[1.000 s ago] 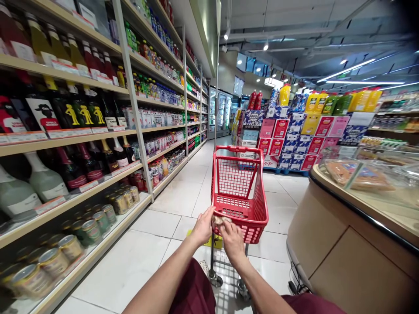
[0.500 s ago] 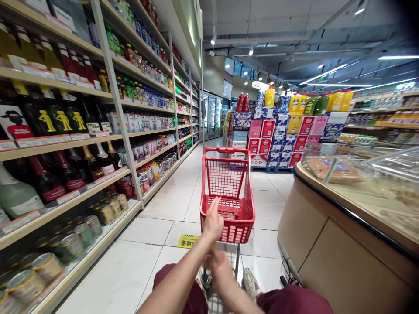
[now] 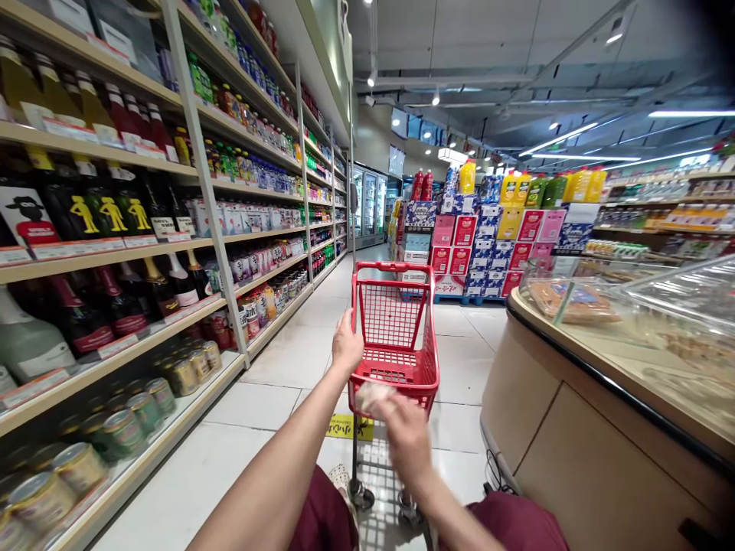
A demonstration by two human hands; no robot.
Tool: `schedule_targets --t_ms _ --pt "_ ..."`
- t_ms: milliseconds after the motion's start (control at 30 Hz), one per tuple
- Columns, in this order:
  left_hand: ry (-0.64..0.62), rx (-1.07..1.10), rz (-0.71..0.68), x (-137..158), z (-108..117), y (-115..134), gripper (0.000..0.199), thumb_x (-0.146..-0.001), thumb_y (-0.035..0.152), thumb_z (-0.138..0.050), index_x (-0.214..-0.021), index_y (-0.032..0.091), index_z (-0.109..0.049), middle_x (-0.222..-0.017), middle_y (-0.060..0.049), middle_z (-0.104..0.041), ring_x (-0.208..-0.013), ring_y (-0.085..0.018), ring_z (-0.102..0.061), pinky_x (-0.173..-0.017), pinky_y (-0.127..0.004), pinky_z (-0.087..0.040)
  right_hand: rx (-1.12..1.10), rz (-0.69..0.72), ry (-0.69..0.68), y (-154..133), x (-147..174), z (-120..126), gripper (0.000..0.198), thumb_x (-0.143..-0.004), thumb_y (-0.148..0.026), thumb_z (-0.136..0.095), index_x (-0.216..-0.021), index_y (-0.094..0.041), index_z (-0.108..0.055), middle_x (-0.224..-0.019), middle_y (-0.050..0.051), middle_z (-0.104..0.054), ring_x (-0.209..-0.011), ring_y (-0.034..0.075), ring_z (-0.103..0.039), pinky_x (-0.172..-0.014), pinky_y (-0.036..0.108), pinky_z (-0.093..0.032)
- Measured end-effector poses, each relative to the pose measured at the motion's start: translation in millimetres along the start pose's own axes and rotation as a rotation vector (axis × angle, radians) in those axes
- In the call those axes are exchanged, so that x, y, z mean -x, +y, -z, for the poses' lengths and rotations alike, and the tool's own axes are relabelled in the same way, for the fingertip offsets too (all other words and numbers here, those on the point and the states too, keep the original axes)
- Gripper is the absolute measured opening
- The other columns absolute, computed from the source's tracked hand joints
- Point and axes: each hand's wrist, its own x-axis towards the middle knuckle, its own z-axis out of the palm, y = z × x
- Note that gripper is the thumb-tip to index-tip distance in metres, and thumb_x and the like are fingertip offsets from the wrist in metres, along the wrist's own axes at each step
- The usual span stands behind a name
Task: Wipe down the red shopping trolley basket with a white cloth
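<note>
The person sits behind a red cart (image 3: 430, 363), a knee in dark red trousers (image 3: 517, 524) to each side of its lower frame. The left hand (image 3: 347, 348) is at the cart's left wall, its fingers close together and pointing up and forward; whether they curl round the edge cannot be told. The right hand (image 3: 407, 432) is at the cart's near end, blurred, its fingers drawn together and pinching a pale cloth (image 3: 374, 398). The cloth overlaps the cart's near edge in view — the blur hides whether it touches.

Under the cart are two wheels (image 3: 360, 493), with a pale shoe (image 3: 340, 476) just left of them. A yellow floor sign (image 3: 343, 426) lies low at the cart's left. Farther left of the cart runs a shelf (image 3: 115, 257) of bottles (image 3: 109, 213), with cans (image 3: 123, 432) on its bottom level. Right of the cart stands a counter (image 3: 540, 413) bearing a clear pack (image 3: 574, 302). Beyond the cart rise stacked boxes (image 3: 462, 260) — juice bottles (image 3: 586, 184) top them.
</note>
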Motion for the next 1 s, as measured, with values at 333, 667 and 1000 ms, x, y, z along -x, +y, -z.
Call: schedule_targets --t_ms 333,667,1000 --pt "-0.425 -0.441 -0.186 75 -35 -75 0.067 -0.063 0.001 -0.036 -0.129 0.016 -0.035 -0.142 -0.007 -0.027 -0.132 -0.017 -0.015 -0.107 -0.046 -0.006 0.342 0.029 -0.187 96 43 7 0.036 -0.081 -0.008 -0.041 -0.106 -0.027 -0.058 -0.107 0.005 -0.056 -0.097 0.018 -0.047 -0.078 0.03 -0.03" --pt "-0.437 -0.551 -0.132 70 -26 -79 0.066 -0.066 0.005 -0.035 -0.131 0.014 -0.03 -0.143 -0.008 -0.023 -0.133 -0.018 -0.012 -0.106 -0.048 -0.009 0.332 0.059 -0.272 100 41 4 0.033 -0.08 -0.007 -0.045 -0.103 -0.026 -0.06 -0.101 0.004 -0.057 -0.09 0.015 -0.047 -0.076 0.028 -0.03" --pt "-0.489 -0.509 -0.148 66 -11 -89 0.069 -0.065 0.004 -0.034 -0.132 0.017 -0.028 -0.143 -0.005 -0.024 -0.132 -0.014 -0.013 -0.107 -0.047 -0.009 0.287 0.076 -0.234 59 19 -38 0.033 -0.081 -0.012 -0.045 -0.107 -0.028 -0.058 -0.101 0.004 -0.058 -0.091 0.015 -0.047 -0.079 0.029 -0.029"
